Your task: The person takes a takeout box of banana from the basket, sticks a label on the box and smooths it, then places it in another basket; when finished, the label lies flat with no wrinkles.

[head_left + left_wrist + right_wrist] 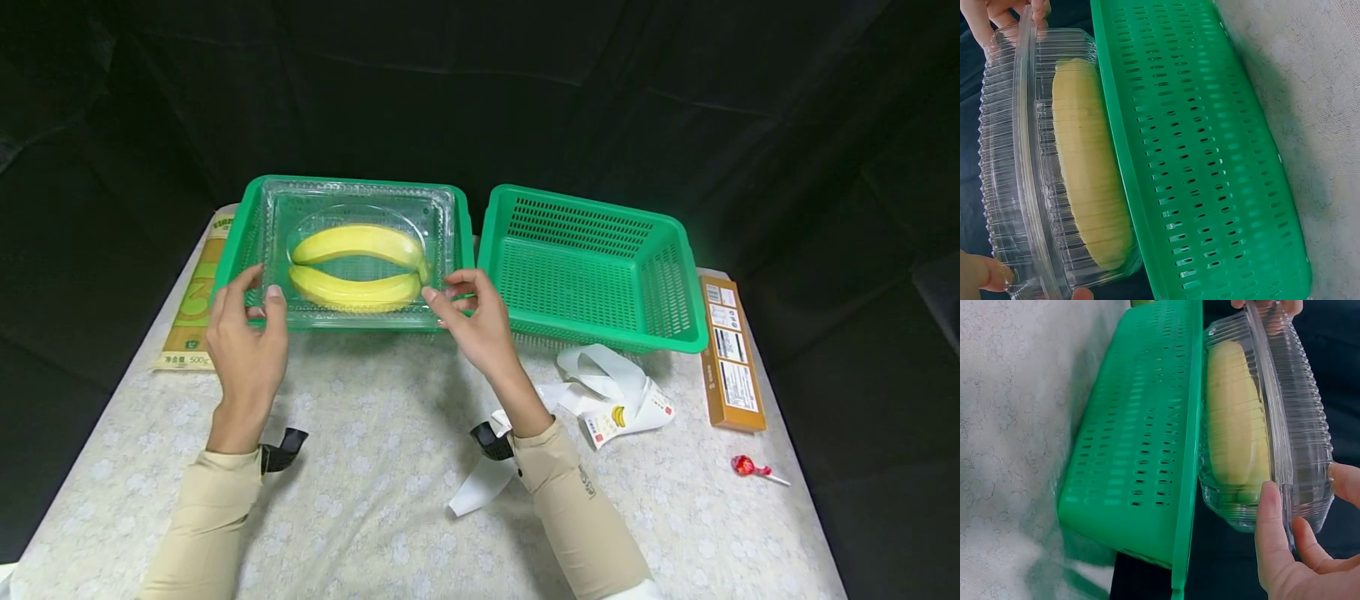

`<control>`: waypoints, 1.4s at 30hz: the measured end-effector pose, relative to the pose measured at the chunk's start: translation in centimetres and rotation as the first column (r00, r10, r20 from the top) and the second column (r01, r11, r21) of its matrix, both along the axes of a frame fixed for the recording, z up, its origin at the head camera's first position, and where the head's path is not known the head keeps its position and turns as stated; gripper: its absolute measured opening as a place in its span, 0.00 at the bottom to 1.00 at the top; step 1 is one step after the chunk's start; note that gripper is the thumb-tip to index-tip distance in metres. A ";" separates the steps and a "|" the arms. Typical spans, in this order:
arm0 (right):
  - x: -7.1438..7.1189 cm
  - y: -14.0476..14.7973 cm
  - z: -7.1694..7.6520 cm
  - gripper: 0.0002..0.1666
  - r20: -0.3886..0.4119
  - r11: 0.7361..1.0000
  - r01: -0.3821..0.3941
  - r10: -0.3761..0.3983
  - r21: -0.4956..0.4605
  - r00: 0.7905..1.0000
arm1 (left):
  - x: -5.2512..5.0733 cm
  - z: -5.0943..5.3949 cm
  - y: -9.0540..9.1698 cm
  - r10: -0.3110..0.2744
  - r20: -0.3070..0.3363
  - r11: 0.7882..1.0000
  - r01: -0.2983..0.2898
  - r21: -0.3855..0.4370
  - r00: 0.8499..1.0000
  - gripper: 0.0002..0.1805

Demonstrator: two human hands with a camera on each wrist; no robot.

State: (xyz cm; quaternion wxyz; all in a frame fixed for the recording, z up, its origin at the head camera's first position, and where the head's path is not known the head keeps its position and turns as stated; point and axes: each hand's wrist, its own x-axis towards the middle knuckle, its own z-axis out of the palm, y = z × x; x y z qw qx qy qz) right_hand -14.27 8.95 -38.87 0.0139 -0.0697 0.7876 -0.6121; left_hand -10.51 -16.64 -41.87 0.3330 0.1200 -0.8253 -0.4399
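My left hand grips the left end of a clear plastic clamshell container, and my right hand pinches its right front corner. Two yellow bananas lie inside it, showing through the lid. Both wrist views place the container at the rim of the left green basket, its lower part dipping below that rim. In the right wrist view, the right fingers and thumb clasp the container's edge where lid and base meet. The basket's floor is mostly hidden beneath the container.
A second green basket stands to the right. In front lies a crumpled white paper band with a banana picture. An orange-brown box and a red lollipop lie at right; a green-yellow packet at left.
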 end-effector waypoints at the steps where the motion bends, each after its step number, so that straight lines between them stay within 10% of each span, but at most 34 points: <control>1: 0.0 0.0 0.0 0.23 0.001 1.000 0.002 -0.002 0.001 1.000 | 0.0 0.0 0.0 -0.001 0.000 1.000 0.001 -0.002 1.000 0.20; 42: 0.9 0.6 0.9 0.28 0.066 0.996 -0.031 0.025 0.086 0.998 | 0.7 0.6 0.2 -0.011 0.023 0.998 0.009 0.070 1.000 0.19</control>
